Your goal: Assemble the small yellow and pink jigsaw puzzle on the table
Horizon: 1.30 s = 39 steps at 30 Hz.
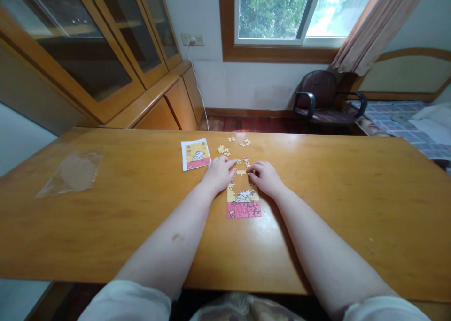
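Observation:
A partly assembled jigsaw puzzle (244, 210) lies on the table, its lower part pink with a white cartoon figure above. Its frame runs up both sides to a yellow top edge strip (241, 172), around bare wood. My left hand (220, 174) rests at the upper left corner, fingers stretched out and apart, with no piece visible in it. At the upper right corner, my right hand (267, 179) has its fingers curled together on a puzzle piece at the edge, mostly covered by the fingertips. A few loose pieces (245, 160) lie just beyond the strip.
More loose yellow pieces (223, 150) lie farther back. Left of them is a printed reference picture (196, 155). A clear plastic bag (72, 171) lies on the table's (141, 208) left side. Beyond the table stand a glass-door cabinet (155, 110) and an armchair (319, 98).

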### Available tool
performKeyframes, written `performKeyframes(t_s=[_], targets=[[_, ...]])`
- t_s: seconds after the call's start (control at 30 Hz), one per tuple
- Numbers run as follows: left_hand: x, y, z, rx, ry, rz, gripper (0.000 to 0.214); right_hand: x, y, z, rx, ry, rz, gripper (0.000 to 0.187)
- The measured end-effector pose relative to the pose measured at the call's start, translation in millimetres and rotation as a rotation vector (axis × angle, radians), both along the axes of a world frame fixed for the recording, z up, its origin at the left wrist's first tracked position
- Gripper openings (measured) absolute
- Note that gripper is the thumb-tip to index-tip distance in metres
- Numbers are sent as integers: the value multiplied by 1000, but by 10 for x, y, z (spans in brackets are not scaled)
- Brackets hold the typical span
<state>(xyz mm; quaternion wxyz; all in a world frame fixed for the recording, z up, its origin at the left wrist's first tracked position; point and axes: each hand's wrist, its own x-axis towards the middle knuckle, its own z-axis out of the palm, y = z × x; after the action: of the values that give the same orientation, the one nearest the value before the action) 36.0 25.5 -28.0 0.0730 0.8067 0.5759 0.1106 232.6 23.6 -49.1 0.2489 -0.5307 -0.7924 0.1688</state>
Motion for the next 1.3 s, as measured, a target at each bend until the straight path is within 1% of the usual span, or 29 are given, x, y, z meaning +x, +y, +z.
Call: performKeyframes(t_s=[0.07, 0.17, 0.27, 0.4, 0.57, 0.73, 0.83, 1.0, 1.3], targets=[[-1, 27, -70, 27, 50, -8, 41, -1, 2, 5, -3, -4, 6, 13], [23, 25, -113, 33, 95, 31, 38, 1, 4, 9, -7, -5, 8, 13], [20, 17, -104, 49, 100, 95, 34, 8, 6, 6, -8, -2, 9, 13], [-25, 23, -69, 87, 84, 139, 39, 15, 9, -4, -10, 10, 13, 12], [-54, 41, -46, 13, 110, 102, 34, 11, 9, -8, -14, 14, 11, 11], [-69, 48, -23, 4, 97, 164, 30, 14, 13, -6, -17, 15, 11, 11], [-67, 41, -7, 23, 99, 167, 30, 18, 13, -9, -14, 16, 14, 11], [-73, 33, 5, -54, 160, 163, 28, 18, 9, -20, -6, 20, 12, 11], [-119, 32, 17, -104, 152, 234, 26, 23, 13, -29, 2, 18, 10, 10]])
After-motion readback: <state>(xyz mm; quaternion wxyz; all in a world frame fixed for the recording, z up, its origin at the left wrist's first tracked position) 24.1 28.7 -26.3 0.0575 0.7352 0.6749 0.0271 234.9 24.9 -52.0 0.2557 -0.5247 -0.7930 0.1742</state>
